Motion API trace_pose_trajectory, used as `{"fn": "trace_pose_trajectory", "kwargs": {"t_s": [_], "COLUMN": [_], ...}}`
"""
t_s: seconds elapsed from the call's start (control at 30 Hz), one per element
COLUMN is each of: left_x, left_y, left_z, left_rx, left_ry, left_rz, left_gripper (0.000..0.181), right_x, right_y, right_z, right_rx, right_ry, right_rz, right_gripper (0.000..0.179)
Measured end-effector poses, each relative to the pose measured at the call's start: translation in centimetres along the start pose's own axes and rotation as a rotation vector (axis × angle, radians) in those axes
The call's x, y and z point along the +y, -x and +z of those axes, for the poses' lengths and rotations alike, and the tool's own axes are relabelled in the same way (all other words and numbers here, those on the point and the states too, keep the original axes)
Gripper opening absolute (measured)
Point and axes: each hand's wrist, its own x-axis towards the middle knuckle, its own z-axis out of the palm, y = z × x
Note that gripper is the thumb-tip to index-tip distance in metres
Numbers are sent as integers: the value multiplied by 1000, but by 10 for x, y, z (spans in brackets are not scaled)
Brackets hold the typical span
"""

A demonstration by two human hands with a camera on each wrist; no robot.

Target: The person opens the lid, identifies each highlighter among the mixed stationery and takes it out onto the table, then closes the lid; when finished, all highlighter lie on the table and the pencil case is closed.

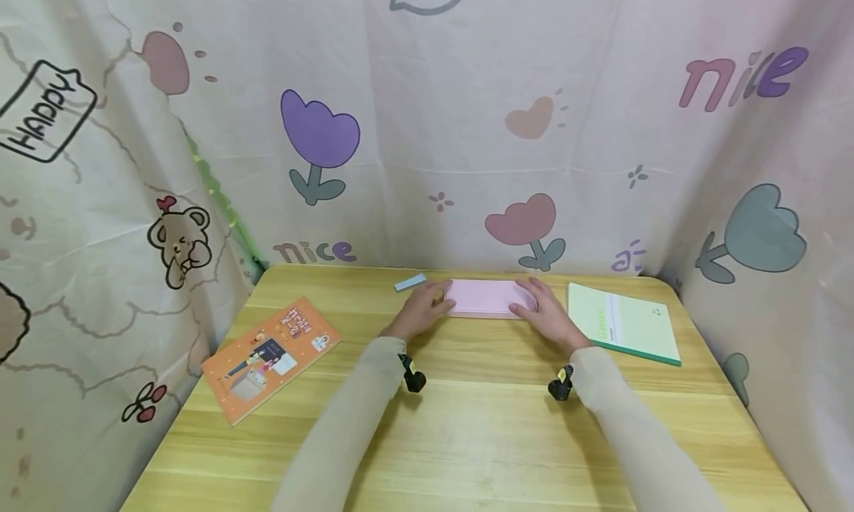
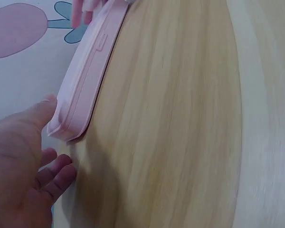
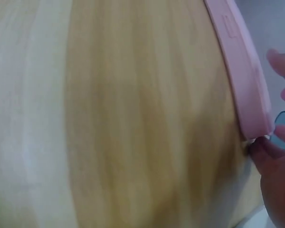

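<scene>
A pink pencil case with a small front latch lies lengthwise near the far edge of the wooden table. At its left end is my left hand, the thumb against the lid's edge and the curled fingers low beside the end. My right hand holds the opposite end, its thumb over the lid and fingertips right at the lower corner. In the left wrist view the case's latch side shows, lid down. The right wrist view has the right fingers at the end of the case.
An orange booklet lies slanted on the table's left side. A pale green notebook rests to the right of my right hand. Behind my left hand is a small light blue strip-like piece. A printed curtain hangs behind the table.
</scene>
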Motion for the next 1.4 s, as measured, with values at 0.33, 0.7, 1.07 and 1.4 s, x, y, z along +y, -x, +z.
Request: {"fn": "trace_pose_trajectory", "kwargs": {"t_s": [0.33,0.7,1.07,1.4], "left_x": [4,6,2,5], "left_y": [1,38,84,94], "left_z": [10,0,-5,-3], "left_rx": [45,8,-15,-46], "left_ry": [-13,15,5,-64], "left_rz": [-23,-37,-21,5], "left_gripper": [49,47,47,67], "right_x": [8,1,-7,-17], "right_y": [0,27,62,67], "right_z": [0,-2,9,12], "right_rx": [-13,-103,-161,-163], "right_ry": [-75,-202,-191,-14], "right_rz": [27,-29,-109,-146], "right_gripper": [55,49,50,68]}}
